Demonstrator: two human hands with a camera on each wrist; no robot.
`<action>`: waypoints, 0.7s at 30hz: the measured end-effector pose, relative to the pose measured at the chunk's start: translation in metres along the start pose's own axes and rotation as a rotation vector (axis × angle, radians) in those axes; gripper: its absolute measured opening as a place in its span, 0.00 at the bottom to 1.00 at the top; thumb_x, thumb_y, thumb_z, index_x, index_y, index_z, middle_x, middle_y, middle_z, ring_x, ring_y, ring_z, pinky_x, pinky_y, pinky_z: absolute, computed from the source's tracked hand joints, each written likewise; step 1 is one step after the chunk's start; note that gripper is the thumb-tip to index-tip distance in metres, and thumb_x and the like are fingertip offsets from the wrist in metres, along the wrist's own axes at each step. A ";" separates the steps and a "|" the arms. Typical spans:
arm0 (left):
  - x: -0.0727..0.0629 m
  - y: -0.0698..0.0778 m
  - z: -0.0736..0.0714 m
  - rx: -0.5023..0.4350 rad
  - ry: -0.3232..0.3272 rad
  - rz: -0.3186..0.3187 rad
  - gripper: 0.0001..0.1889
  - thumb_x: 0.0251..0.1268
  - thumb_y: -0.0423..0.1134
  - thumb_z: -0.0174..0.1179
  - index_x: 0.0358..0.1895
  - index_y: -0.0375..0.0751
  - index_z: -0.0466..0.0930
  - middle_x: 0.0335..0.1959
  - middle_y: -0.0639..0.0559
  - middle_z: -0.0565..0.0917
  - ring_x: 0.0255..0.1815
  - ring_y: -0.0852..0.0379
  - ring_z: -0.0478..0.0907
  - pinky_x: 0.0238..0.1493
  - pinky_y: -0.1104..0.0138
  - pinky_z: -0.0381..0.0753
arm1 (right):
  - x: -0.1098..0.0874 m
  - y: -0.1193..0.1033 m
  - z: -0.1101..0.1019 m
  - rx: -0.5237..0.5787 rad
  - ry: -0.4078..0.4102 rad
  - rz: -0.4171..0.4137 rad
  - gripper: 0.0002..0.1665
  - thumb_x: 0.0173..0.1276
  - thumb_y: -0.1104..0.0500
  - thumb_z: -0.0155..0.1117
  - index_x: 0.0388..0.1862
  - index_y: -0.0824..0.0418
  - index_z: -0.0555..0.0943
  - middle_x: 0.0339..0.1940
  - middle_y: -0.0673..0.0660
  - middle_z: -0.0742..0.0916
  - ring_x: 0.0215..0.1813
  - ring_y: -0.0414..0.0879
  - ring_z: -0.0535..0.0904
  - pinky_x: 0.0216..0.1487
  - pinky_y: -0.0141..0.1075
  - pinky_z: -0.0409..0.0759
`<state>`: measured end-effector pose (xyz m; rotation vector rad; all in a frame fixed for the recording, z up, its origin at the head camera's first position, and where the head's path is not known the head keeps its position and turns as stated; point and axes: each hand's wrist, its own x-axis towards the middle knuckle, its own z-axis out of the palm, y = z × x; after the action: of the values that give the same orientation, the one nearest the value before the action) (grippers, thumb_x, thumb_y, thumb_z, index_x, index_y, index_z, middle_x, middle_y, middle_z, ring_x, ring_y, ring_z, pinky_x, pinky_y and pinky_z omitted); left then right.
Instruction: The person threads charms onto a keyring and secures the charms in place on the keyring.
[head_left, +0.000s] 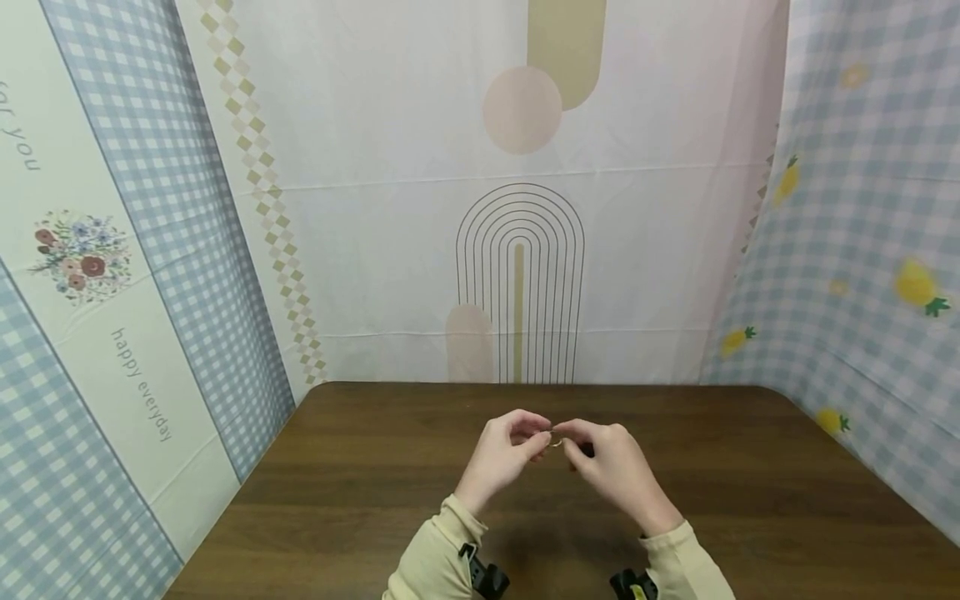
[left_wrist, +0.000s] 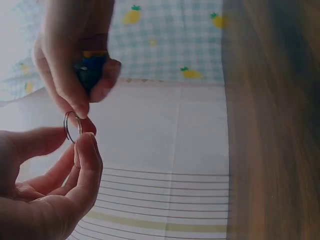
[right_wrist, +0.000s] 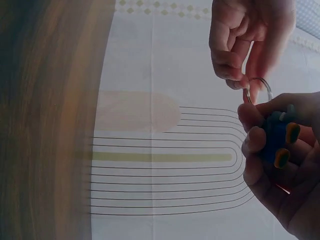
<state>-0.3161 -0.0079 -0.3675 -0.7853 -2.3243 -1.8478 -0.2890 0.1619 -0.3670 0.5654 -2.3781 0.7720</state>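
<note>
Above the table, my left hand (head_left: 504,454) and right hand (head_left: 611,462) meet with a thin metal key ring (left_wrist: 73,127) between their fingertips. In the left wrist view, the left thumb and fingers pinch the ring from below. The right thumb and forefinger are at its other side. A small blue figurine (right_wrist: 277,140) with orange feet sits in the right hand, whose fingers curl round it. Whether the figurine is joined to the ring is hidden by the fingers.
A brown wooden table (head_left: 360,492) lies beneath both hands. Behind it hangs a pale patterned cloth (head_left: 375,250), with checked cloths (head_left: 847,250) at the sides. Each sleeved wrist carries a black strapped device (head_left: 487,577).
</note>
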 end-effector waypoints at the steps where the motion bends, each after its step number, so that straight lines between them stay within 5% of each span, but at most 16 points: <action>1: -0.001 0.001 0.000 -0.032 -0.006 -0.003 0.10 0.64 0.30 0.60 0.46 0.28 0.80 0.36 0.32 0.84 0.32 0.44 0.84 0.31 0.72 0.83 | 0.000 -0.001 0.000 0.000 0.014 0.006 0.13 0.58 0.72 0.64 0.39 0.59 0.86 0.14 0.42 0.80 0.17 0.26 0.63 0.21 0.24 0.63; 7: -0.004 0.002 0.001 -0.122 0.044 -0.022 0.12 0.61 0.25 0.59 0.48 0.27 0.79 0.35 0.30 0.83 0.31 0.42 0.85 0.31 0.72 0.82 | -0.003 -0.006 0.001 0.024 -0.011 -0.015 0.13 0.59 0.71 0.63 0.40 0.58 0.85 0.13 0.41 0.78 0.16 0.26 0.61 0.19 0.23 0.62; 15: -0.004 -0.002 0.002 0.097 0.111 0.027 0.06 0.59 0.25 0.60 0.39 0.31 0.83 0.32 0.39 0.86 0.30 0.57 0.83 0.31 0.75 0.80 | -0.006 -0.004 0.001 0.000 -0.089 -0.079 0.08 0.61 0.69 0.64 0.38 0.61 0.85 0.15 0.40 0.75 0.18 0.27 0.64 0.23 0.23 0.66; 21: -0.006 -0.001 0.001 0.187 0.094 0.015 0.05 0.58 0.26 0.63 0.36 0.36 0.84 0.30 0.44 0.87 0.28 0.61 0.81 0.31 0.74 0.80 | -0.008 -0.004 0.000 -0.017 -0.125 -0.085 0.08 0.61 0.69 0.63 0.32 0.56 0.85 0.14 0.39 0.74 0.18 0.25 0.63 0.22 0.23 0.66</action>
<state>-0.3113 -0.0093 -0.3711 -0.6752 -2.3801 -1.5944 -0.2812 0.1606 -0.3710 0.7220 -2.4536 0.6963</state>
